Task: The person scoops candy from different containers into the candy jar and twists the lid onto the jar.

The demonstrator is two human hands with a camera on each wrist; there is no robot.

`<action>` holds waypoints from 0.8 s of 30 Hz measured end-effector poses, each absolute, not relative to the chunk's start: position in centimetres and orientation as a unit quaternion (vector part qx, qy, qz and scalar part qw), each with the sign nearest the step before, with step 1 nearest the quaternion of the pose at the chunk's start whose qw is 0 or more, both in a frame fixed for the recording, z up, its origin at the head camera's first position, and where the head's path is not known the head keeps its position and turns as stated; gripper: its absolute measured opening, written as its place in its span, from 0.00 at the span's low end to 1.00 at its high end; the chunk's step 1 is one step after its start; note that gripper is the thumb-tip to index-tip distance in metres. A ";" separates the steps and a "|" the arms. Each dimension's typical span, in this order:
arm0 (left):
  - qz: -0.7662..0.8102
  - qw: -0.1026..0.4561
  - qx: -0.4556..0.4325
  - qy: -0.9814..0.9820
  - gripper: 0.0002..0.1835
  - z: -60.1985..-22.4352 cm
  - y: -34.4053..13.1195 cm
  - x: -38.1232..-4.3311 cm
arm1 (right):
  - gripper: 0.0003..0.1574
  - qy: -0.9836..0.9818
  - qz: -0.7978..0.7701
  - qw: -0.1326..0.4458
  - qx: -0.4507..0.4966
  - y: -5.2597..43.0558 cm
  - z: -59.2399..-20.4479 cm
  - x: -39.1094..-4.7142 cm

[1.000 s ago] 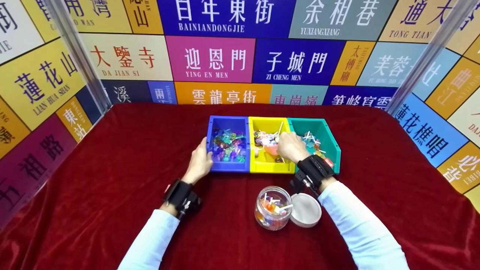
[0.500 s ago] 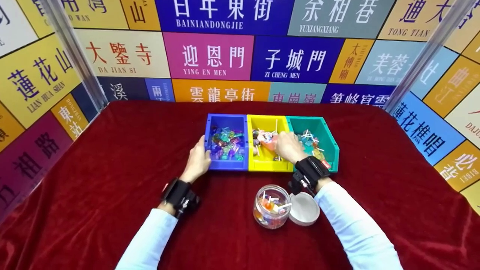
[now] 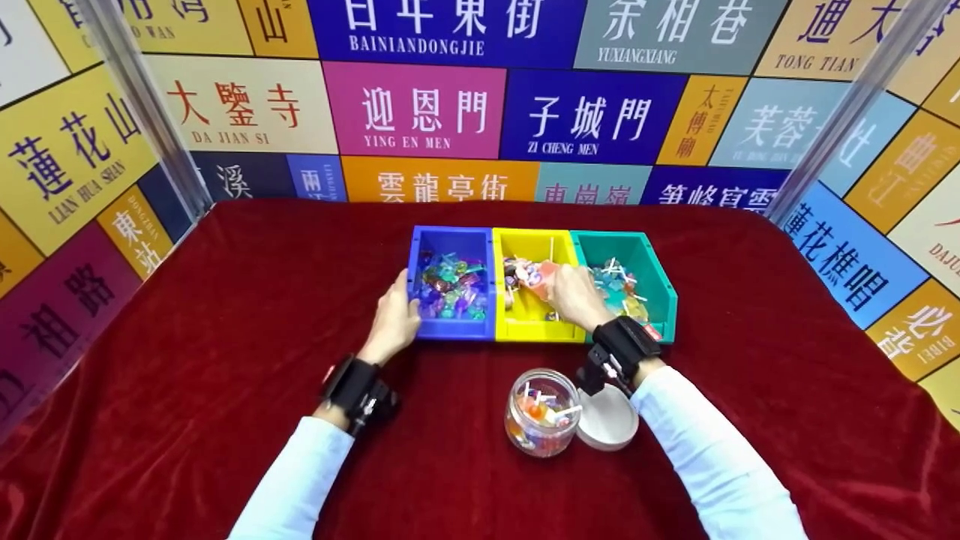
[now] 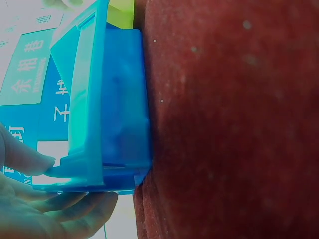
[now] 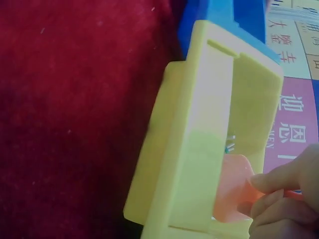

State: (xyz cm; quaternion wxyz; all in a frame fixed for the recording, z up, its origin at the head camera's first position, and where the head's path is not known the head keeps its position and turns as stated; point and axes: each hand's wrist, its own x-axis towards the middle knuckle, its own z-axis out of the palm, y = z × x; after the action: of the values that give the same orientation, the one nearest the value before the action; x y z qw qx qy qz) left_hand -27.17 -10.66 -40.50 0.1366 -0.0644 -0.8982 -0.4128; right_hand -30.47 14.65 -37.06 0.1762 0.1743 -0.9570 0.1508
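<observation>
My left hand (image 3: 392,321) grips the left wall of a blue bin (image 3: 454,330); in the left wrist view the thumb lies over the rim and the fingers are outside. Wrapped candies (image 3: 452,289) in purple, teal and green fill part of that bin. In the yellow bin (image 3: 529,331), my right hand (image 3: 579,296) holds a small orange-pink scoop (image 5: 233,186), thumb and curled fingers round its handle. Lollipops (image 3: 517,268) with white sticks lie at the scoop's far end. How much the scoop holds is hidden.
A green bin (image 3: 661,285) with more lollipops adjoins the yellow one on the right. Nearer me stands an open clear jar (image 3: 541,444) partly filled with lollipops, beside a white lid (image 3: 609,421). Red velvet cloth (image 3: 262,300) covers the table.
The scoop in my right hand has pushed a little farther back and left into the lollipops and tilted. My left hand keeps its grip on the blue bin.
</observation>
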 end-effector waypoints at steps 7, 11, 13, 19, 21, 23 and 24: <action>-0.423 0.119 -0.060 -0.897 0.29 -40.3 -10.6 -27.1 | 0.07 -0.955 0.175 0.155 0.183 14.3 -37.5 -30.7; -0.423 0.117 -0.056 -0.897 0.29 -40.2 -10.6 -27.0 | 0.13 -0.962 0.198 0.101 0.159 14.1 -37.4 -30.7; -0.423 0.117 -0.056 -0.897 0.29 -40.2 -10.6 -27.1 | 0.19 -0.965 0.219 0.056 0.131 14.1 -37.2 -30.8; -0.416 0.131 -0.066 -0.897 0.28 -40.4 -10.7 -27.1 | 0.19 -0.971 0.222 -0.008 0.087 13.9 -37.0 -31.1; -0.415 0.135 -0.067 -0.897 0.28 -40.4 -10.7 -27.1 | 0.15 -0.972 0.218 -0.007 0.087 13.9 -37.0 -31.0; -0.414 0.137 -0.068 -0.897 0.28 -40.4 -10.7 -27.1 | 0.13 -0.971 0.223 -0.006 0.088 14.0 -36.9 -30.9; -0.415 0.135 -0.067 -0.897 0.28 -40.4 -10.7 -27.1 | 0.14 -0.969 0.229 -0.004 0.088 14.0 -36.9 -30.8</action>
State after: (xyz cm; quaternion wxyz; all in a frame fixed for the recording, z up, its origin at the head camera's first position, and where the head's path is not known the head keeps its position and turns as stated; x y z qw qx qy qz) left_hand -27.06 -10.69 -40.40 0.1347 -0.0667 -0.8973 -0.4151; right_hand -30.84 14.05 -36.94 -0.0039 0.0881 -0.9694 0.2290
